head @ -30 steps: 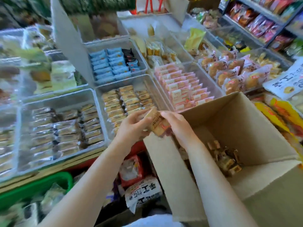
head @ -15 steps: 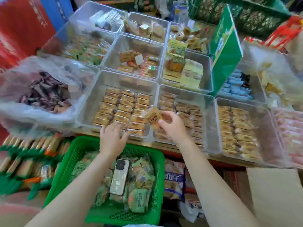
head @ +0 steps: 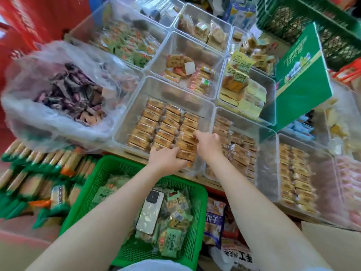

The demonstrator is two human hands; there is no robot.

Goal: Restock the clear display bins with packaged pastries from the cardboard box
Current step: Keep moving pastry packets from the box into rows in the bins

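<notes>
Pressing golden-brown, film-wrapped rectangular pastries (head: pixel 186 152) into the near right corner of a clear, hard-walled plastic display bin (head: pixel 207 108), a person works with both bare hands.

Left hand (head: pixel 166 158) lies over the bin's near rim, fingers extended against the front packet in the right-hand row; whether they curl round it cannot be told. Right hand (head: pixel 208 142) rests on that row just behind, fingertips on the crinkly wrappers, knuckles bent. Glossy packets fill three tidy rows. Below the counter's front edge, a green lattice plastic basket (head: pixel 197 212) holds green-wrapped snacks and a pale slab-shaped phone (head: pixel 149 214). A cloudy plastic bag (head: pixel 39 118) slumps at left.
</notes>
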